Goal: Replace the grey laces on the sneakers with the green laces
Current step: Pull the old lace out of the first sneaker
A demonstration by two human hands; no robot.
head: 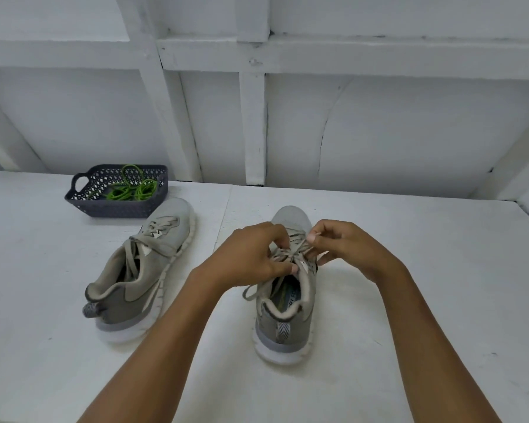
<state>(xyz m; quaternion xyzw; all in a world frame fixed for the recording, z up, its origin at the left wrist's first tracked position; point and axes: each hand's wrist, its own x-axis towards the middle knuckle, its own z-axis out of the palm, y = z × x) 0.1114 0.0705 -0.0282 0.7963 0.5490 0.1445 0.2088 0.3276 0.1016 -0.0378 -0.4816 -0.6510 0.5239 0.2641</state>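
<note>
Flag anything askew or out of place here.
The left-hand sneaker lies tipped on its side, angled toward the basket, while the other sneaker stands upright. Nothing looks spilled.

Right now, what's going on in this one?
A person is working on the upright sneaker in front of them. The left hand and the right hand both pinch its grey laces near the top eyelets, apparently undoing them. The second sneaker lies on its side to the left, untouched and laced in grey. The green laces sit in the dark basket behind it, not yet used.
</note>
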